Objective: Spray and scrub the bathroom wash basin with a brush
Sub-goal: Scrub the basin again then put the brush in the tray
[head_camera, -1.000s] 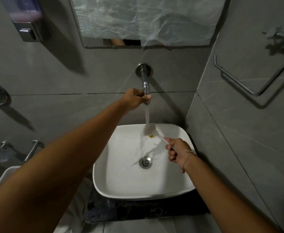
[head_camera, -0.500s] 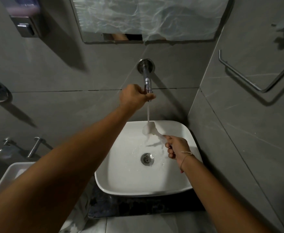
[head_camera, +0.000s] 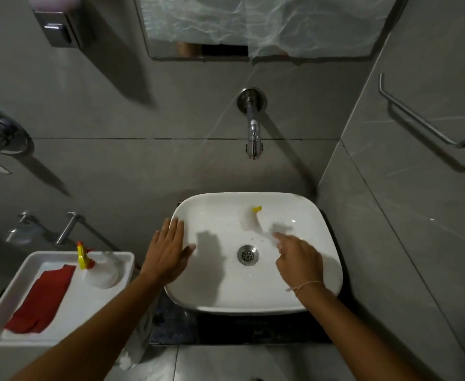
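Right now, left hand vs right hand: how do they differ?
The left hand lies flat and open on the basin rim, holding nothing; the right hand is inside the bowl, closed on the brush handle. The left is sharp, the right motion-blurred. The right wrist has a thin band; the left is bare. Both are over the basin.

Brush [head_camera: 250,222] motion-blurred; right hand [head_camera: 298,261] grip unclear.
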